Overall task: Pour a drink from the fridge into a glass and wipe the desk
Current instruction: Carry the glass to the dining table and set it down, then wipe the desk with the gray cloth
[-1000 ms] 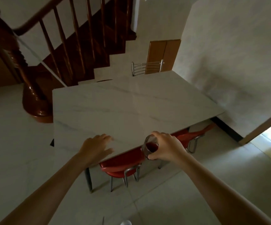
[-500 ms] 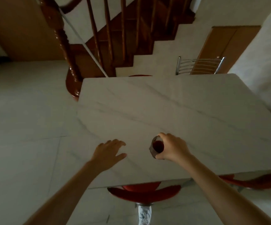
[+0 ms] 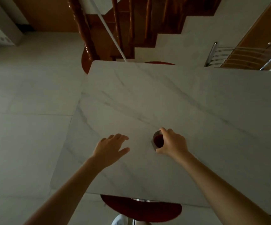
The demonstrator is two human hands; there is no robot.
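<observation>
Gripping a small clear glass (image 3: 158,141) of dark red drink, the right hand (image 3: 172,143) hovers over the marble table (image 3: 196,101); left hand (image 3: 111,147) spreads open nearby.

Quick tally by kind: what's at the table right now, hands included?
Hands: 2, left hand open above the table, right hand gripping the glass
Glasses: 1, glass with dark drink
Tables: 1, marble table
Chairs: 3, red seats, metal backrest
Total: 7
</observation>
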